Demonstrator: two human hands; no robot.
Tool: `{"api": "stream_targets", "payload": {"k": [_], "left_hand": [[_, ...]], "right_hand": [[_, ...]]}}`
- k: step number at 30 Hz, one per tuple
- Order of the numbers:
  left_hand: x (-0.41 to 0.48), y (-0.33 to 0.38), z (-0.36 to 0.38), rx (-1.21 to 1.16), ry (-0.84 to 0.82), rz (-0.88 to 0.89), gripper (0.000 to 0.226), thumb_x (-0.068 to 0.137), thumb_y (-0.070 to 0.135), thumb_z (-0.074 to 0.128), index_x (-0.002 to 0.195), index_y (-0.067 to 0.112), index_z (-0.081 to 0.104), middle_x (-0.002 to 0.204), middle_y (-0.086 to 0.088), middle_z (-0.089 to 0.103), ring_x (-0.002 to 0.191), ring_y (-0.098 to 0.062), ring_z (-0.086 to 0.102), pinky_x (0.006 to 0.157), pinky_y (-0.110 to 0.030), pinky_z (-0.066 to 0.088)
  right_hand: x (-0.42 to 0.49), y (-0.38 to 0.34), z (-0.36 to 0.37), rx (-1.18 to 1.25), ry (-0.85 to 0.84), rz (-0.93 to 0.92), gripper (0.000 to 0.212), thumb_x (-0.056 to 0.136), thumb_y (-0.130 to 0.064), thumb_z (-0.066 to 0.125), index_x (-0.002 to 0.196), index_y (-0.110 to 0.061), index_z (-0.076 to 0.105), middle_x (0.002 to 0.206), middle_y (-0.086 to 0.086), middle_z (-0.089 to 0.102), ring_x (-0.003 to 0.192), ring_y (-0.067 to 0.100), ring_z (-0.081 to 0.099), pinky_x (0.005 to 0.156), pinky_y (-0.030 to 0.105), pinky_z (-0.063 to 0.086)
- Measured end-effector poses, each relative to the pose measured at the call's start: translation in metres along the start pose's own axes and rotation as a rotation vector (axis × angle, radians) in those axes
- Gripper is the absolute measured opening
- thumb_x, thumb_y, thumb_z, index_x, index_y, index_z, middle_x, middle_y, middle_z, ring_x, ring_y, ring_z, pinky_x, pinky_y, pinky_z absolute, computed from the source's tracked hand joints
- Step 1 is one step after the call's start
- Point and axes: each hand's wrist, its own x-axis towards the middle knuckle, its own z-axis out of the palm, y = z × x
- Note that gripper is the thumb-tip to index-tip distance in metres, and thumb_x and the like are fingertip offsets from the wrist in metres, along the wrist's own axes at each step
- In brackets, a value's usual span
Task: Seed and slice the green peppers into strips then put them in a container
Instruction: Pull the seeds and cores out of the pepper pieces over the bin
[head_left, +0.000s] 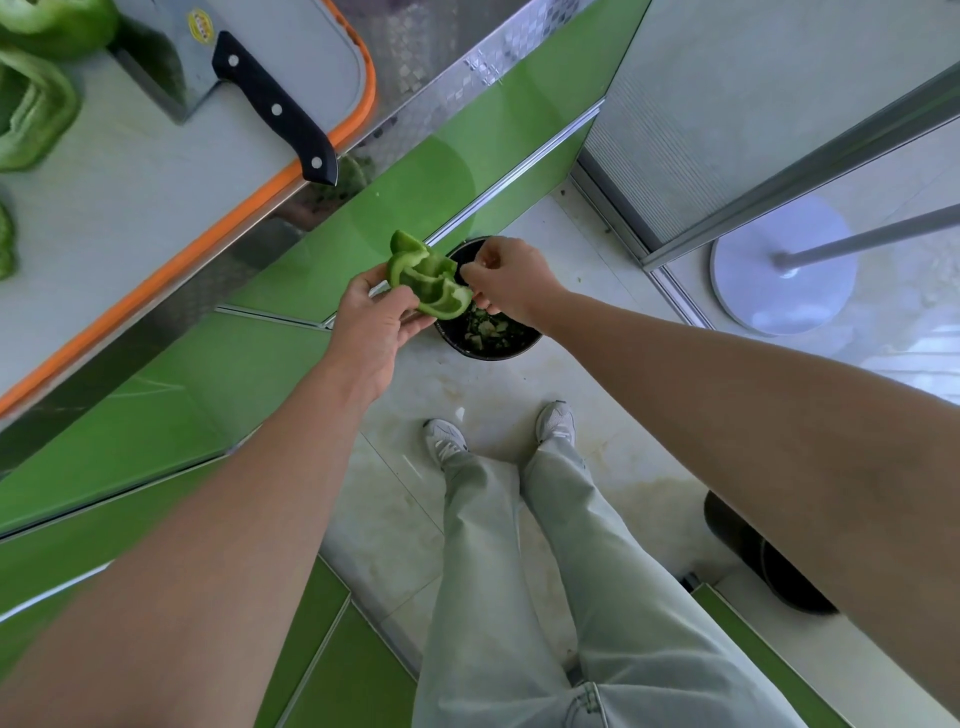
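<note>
The round black bin (498, 349) on the floor is largely covered by the cut green pepper piece (431, 283), the left grip (374, 322) and the right grip (511, 283). What the right grip pinches is too small to identify. The green pepper pieces (36, 109) at upper left are cropped by the left and top edges. The label on the black-handled steel cleaver (171, 78) is illegible. The right forearm hides part of a dark object (769, 566) on the floor.
</note>
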Motion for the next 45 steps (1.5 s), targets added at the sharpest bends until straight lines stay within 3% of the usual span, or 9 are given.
{"api": "stream_targets", "payload": {"k": [6, 11, 14, 21, 23, 30, 36, 40, 45], "left_hand": [[0.000, 0.002, -0.004, 0.023, 0.008, 0.021, 0.037, 0.086, -0.018, 0.050, 0.108, 0.012, 0.050, 0.108, -0.010, 0.063, 0.097, -0.023, 0.069, 0.080, -0.031, 0.060], [0.003, 0.001, 0.000, 0.032, 0.030, 0.050, 0.042, 0.085, -0.019, 0.053, 0.116, 0.008, 0.046, 0.106, -0.006, 0.064, 0.100, -0.021, 0.068, 0.088, -0.034, 0.058], [0.003, 0.000, 0.004, 0.055, 0.010, 0.065, 0.046, 0.083, -0.019, 0.057, 0.119, 0.007, 0.043, 0.111, -0.010, 0.065, 0.099, -0.021, 0.069, 0.088, -0.034, 0.058], [0.007, -0.003, 0.002, 0.282, 0.074, 0.197, 0.049, 0.075, -0.014, 0.068, 0.107, 0.015, 0.043, 0.109, -0.012, 0.063, 0.091, -0.019, 0.067, 0.084, -0.032, 0.057], [0.008, -0.004, -0.001, 0.329, 0.091, 0.234, 0.052, 0.073, -0.013, 0.070, 0.109, 0.014, 0.043, 0.112, -0.013, 0.062, 0.091, -0.018, 0.066, 0.084, -0.030, 0.056], [0.008, -0.005, 0.003, 0.356, 0.036, 0.286, 0.056, 0.071, -0.009, 0.079, 0.103, 0.020, 0.042, 0.119, -0.016, 0.060, 0.096, -0.016, 0.066, 0.080, -0.021, 0.053], [0.001, -0.004, 0.005, 0.390, -0.088, 0.301, 0.068, 0.075, -0.012, 0.073, 0.124, 0.014, 0.034, 0.124, -0.010, 0.055, 0.093, -0.006, 0.064, 0.081, -0.021, 0.052], [-0.008, 0.000, 0.007, 0.290, -0.188, 0.209, 0.049, 0.082, 0.007, 0.074, 0.121, 0.012, 0.045, 0.126, -0.013, 0.058, 0.113, -0.026, 0.063, 0.092, -0.039, 0.056], [-0.007, 0.001, 0.011, 0.203, -0.151, 0.136, 0.017, 0.099, 0.014, 0.053, 0.113, 0.013, 0.042, 0.130, -0.013, 0.054, 0.117, -0.024, 0.061, 0.094, -0.042, 0.055]], "right_hand": [[0.006, 0.005, -0.006, -0.004, 0.106, 0.029, 0.024, 0.081, -0.001, 0.048, 0.092, -0.019, 0.060, 0.088, 0.009, 0.070, 0.082, 0.028, 0.068, 0.075, 0.043, 0.058], [0.002, 0.002, -0.005, -0.015, -0.025, -0.060, 0.027, 0.086, -0.038, 0.064, 0.101, -0.016, 0.067, 0.090, -0.003, 0.064, 0.082, 0.013, 0.060, 0.075, 0.028, 0.051], [0.005, 0.001, 0.006, -0.209, -0.013, -0.120, 0.038, 0.080, -0.040, 0.071, 0.108, -0.016, 0.063, 0.101, -0.001, 0.062, 0.090, 0.014, 0.057, 0.069, 0.024, 0.042], [0.000, 0.002, 0.001, -0.251, 0.025, -0.104, 0.025, 0.085, -0.008, 0.051, 0.105, -0.013, 0.066, 0.101, 0.002, 0.064, 0.093, 0.019, 0.058, 0.072, 0.024, 0.043], [0.001, 0.009, -0.007, -0.243, 0.048, -0.044, 0.021, 0.088, -0.011, 0.050, 0.099, -0.010, 0.068, 0.094, 0.003, 0.066, 0.085, 0.020, 0.058, 0.063, 0.025, 0.045], [0.005, 0.003, 0.003, -0.095, -0.070, -0.036, 0.033, 0.080, -0.045, 0.069, 0.093, -0.016, 0.064, 0.083, 0.001, 0.067, 0.076, 0.018, 0.064, 0.077, 0.037, 0.057], [0.008, 0.005, 0.006, -0.051, 0.059, -0.025, 0.018, 0.079, -0.024, 0.073, 0.091, -0.016, 0.062, 0.083, 0.001, 0.064, 0.078, 0.017, 0.062, 0.068, 0.028, 0.054], [0.004, 0.005, 0.004, -0.066, 0.130, -0.101, 0.013, 0.080, -0.014, 0.068, 0.092, -0.017, 0.063, 0.072, -0.009, 0.052, 0.065, 0.006, 0.047, 0.053, 0.015, 0.035], [0.002, 0.003, 0.001, -0.021, 0.117, -0.120, 0.023, 0.079, 0.002, 0.053, 0.087, -0.018, 0.062, 0.076, -0.005, 0.059, 0.073, 0.013, 0.057, 0.066, 0.026, 0.048]]}}
